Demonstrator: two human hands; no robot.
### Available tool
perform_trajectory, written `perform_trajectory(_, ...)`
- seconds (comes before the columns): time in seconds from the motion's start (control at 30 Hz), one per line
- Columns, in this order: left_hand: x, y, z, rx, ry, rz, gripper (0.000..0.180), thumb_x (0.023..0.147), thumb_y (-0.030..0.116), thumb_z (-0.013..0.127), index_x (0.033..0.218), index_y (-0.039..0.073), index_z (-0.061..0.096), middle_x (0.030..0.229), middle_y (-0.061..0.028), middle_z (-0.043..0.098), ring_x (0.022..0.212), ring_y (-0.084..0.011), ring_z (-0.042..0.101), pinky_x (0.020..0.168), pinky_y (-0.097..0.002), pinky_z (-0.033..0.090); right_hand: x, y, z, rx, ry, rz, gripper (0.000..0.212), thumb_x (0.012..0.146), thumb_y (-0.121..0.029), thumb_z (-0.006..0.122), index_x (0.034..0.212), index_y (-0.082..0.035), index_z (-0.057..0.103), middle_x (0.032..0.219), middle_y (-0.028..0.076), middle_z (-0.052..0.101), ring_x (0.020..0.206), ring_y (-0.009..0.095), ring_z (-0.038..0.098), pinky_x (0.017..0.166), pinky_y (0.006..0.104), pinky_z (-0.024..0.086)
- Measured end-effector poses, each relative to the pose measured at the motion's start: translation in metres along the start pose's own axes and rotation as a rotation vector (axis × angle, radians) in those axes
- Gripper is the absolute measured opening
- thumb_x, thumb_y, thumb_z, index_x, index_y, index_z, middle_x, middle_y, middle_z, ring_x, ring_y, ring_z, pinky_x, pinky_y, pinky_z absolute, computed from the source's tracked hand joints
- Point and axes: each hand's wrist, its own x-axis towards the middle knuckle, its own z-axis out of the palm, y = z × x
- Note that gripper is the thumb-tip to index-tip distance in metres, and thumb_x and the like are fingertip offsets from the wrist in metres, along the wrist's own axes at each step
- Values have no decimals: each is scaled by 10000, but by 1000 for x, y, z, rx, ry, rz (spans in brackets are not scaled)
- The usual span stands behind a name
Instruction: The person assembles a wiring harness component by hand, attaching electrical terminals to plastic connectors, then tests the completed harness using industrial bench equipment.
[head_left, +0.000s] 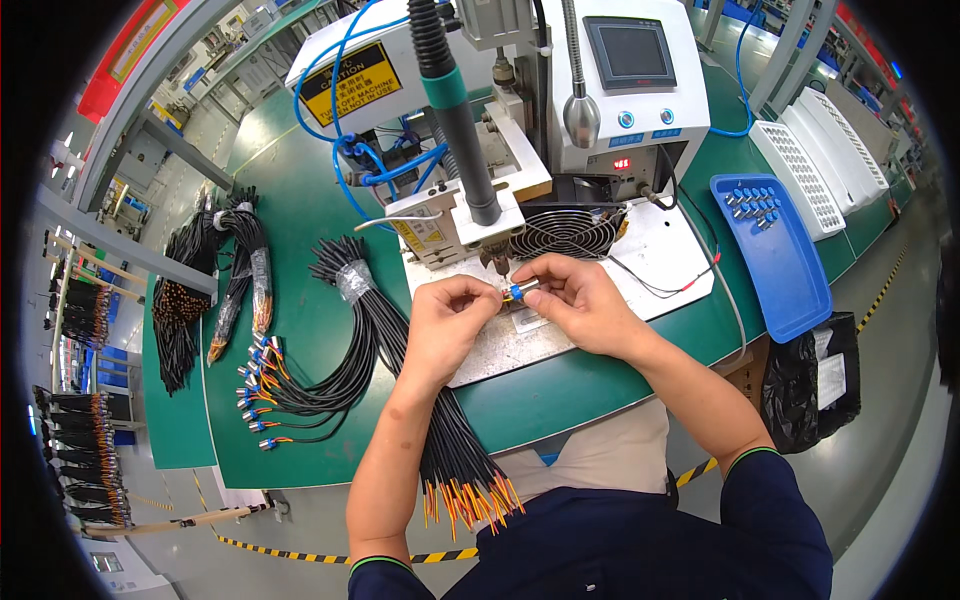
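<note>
My right hand (585,305) is closed in a pinch on a small silver and blue round connector (521,291). This connector is just below the tip of the soldering machine's head (496,258). At its left side my left hand (452,318) is closed too, the fingertips pinching a thin wire end with a bit of yellow by the connector. Under my left forearm runs a bundle of black cables (440,425) with bare orange and yellow wire ends hanging over the table edge. Several cables with blue connectors (262,385) fan out to the left.
A white machine (640,110) with a screen stands behind my hands, a round fan guard (565,233) at its base. On the right lie a blue tray (785,285) with several connectors and white perforated racks (800,175). More cable bundles (185,300) rest at the left.
</note>
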Motion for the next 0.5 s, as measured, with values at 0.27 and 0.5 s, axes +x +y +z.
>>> perform_trajectory(0.27,-1,2,1,-4,14,1,117,989,93,801,1009,-21,817,797,39,700,623,0,498,546,-207,330,0,-1,1,-27,8,5,222,1043,-10,708,1258,47,714,1041,41,753,905,59,660,821,250,560)
perform_trajectory(0.5,-1,1,3,-12,27,7,106,984,72,790,1005,-29,815,815,28,708,657,-12,526,565,-211,353,0,3,0,-11,12,2,228,1043,-13,711,1263,46,716,1034,40,756,898,57,660,814,247,558)
